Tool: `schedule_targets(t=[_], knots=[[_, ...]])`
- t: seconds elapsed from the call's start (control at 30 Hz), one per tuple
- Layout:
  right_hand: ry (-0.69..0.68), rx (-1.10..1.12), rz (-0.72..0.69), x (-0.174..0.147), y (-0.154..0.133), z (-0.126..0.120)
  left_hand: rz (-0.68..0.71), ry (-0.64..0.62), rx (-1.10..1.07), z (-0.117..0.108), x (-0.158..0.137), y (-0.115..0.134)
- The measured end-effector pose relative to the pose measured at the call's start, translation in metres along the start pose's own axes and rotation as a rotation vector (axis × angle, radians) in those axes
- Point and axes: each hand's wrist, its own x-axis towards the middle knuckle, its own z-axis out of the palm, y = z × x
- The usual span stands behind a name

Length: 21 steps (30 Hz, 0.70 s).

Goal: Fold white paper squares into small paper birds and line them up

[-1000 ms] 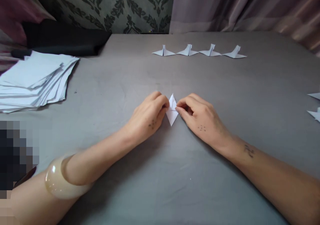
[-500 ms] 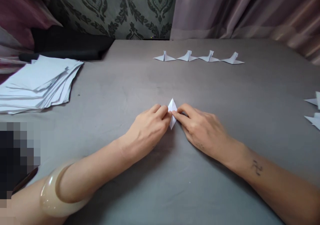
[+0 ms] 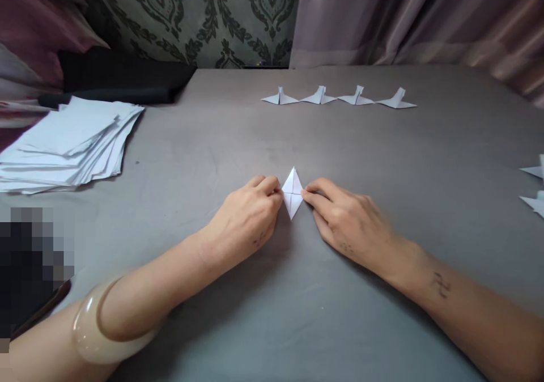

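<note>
A small white folded paper [image 3: 293,193] in a diamond shape lies at the middle of the grey table, creases crossing at its centre. My left hand [image 3: 244,217] pinches its left corner between thumb and fingers. At the opposite corner, my right hand [image 3: 346,215] pinches the paper with thumb and forefinger. The upper and lower points of the diamond stick out between the hands, uncovered. Fingertips of the left hand are partly hidden behind its knuckles.
Several folded paper birds [image 3: 321,96] stand in a row toward the table's back edge. A stack of white paper [image 3: 72,144] lies at left, before a black cloth [image 3: 127,76]. More folded paper pieces [image 3: 534,203] show at the right edge. A bangle [image 3: 91,331] circles my left forearm.
Both hands have moved slightly apart, from the middle of the folded paper out to its side corners. More of its creased face shows now.
</note>
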Motion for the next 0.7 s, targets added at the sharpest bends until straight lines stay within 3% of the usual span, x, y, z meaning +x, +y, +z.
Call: schedule_targets(t=[0.2,0.47,0.57,0.7], knots=[[0.003,0.066,0.042,0.0,0.002,0.0,-0.072,0.11,-0.042,0.005,0.003,0.0],[0.059,0.258,0.201,0.001,0.002,0.008,-0.142,0.253,-0.108,0.016,0.009,-0.004],[0.058,0.288,0.222,0.001,0.0,0.008,-0.075,0.288,-0.112,0.017,0.009,-0.004],[0.058,0.363,0.274,0.002,0.001,0.007,0.039,0.226,-0.095,0.017,0.012,0.002]])
